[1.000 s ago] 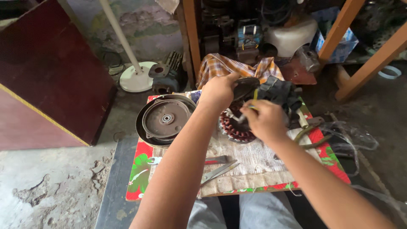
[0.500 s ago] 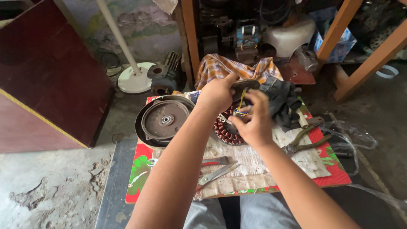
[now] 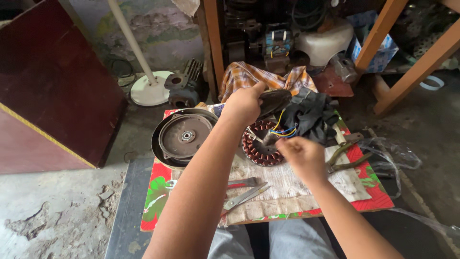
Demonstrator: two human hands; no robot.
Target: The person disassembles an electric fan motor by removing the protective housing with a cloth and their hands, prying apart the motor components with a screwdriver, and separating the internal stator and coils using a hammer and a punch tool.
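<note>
The left hand (image 3: pixel 245 103) is gripping a dark disc-shaped cover (image 3: pixel 273 100), holding it tilted just above the far edge of the stator (image 3: pixel 261 144), a ring of copper-red windings lying on the cloth-covered surface (image 3: pixel 287 187). The right hand (image 3: pixel 301 154) is pinching closed just beside the stator, near the yellow and blue wires (image 3: pixel 282 129) running from the windings up toward the cover; whether the fingertips actually hold a wire cannot be told. The step in hand appears to be the sorting or freeing of the leads between cover and windings. The next move likely calls for a steady cover and a gentle pull, so no lead is strained. A round motor housing (image 3: pixel 184 138) is lying to the left, scissors (image 3: pixel 245 196) near the front edge, pliers (image 3: pixel 347 156) to the right.
</note>
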